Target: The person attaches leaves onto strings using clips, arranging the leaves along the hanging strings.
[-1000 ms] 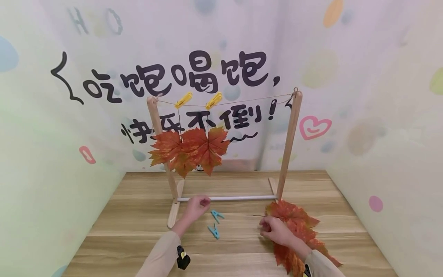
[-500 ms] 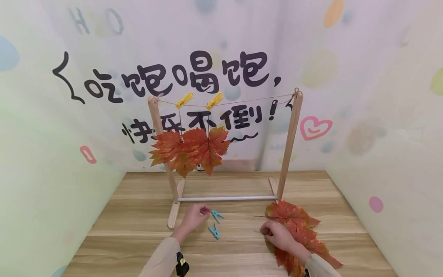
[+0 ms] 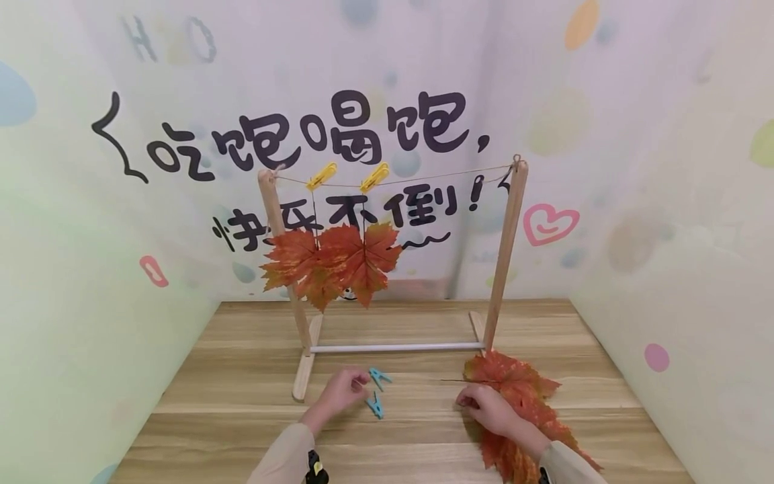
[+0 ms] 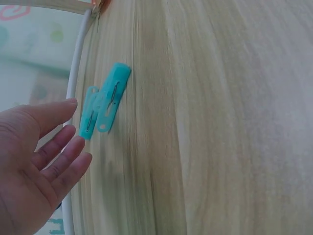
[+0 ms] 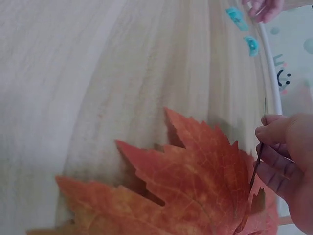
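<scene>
My left hand (image 3: 345,391) hovers beside two teal clothespins, the far one (image 3: 379,378) and the near one (image 3: 375,405), both lying on the table. In the left wrist view its thumb and fingers (image 4: 63,161) are apart, with nothing between them. At the right, my right hand (image 3: 488,409) is over a pile of red-orange maple leaves (image 3: 529,407). The right wrist view shows its thumb and index finger pinching the thin dark stem (image 5: 256,169) of a maple leaf (image 5: 195,181). Part of the pile is hidden under that hand and forearm.
A wooden rack with a left post (image 3: 270,198), a right post (image 3: 509,255) and a white bottom rod (image 3: 396,348) stands behind the hands. Two maple leaves (image 3: 370,262) hang from its string (image 3: 447,173) by yellow clothespins (image 3: 375,177). A printed wall (image 3: 387,60) rises behind.
My left hand has come nearer to me, from by the white rod to beside the teal clothespins. My right hand has shifted slightly toward me, off the uppermost leaf's stem.
</scene>
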Demonstrator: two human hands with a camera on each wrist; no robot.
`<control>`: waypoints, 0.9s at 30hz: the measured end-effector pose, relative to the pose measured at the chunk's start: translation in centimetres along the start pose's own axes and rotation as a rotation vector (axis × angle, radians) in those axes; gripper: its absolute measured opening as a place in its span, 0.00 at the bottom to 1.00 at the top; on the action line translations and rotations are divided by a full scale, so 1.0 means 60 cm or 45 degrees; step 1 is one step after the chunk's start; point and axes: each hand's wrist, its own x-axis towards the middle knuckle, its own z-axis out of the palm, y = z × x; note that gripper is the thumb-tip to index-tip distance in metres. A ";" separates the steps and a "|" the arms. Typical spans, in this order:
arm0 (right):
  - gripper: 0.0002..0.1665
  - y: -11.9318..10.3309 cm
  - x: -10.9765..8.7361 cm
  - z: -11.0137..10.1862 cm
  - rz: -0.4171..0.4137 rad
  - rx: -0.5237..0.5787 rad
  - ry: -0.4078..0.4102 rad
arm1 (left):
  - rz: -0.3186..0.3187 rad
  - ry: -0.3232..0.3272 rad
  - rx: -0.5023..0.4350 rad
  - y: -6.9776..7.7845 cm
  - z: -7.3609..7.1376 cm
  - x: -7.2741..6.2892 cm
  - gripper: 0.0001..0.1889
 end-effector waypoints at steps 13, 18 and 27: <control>0.10 -0.034 0.012 -0.045 -0.082 0.044 0.020 | 0.014 -0.129 0.109 0.008 0.013 -0.002 0.13; 0.10 -0.049 0.019 -0.062 -0.145 0.040 0.083 | 0.012 -0.185 0.124 0.004 0.020 0.001 0.16; 0.11 -0.073 0.042 -0.094 -0.192 0.053 0.080 | -0.006 -0.188 0.149 -0.005 0.027 -0.001 0.19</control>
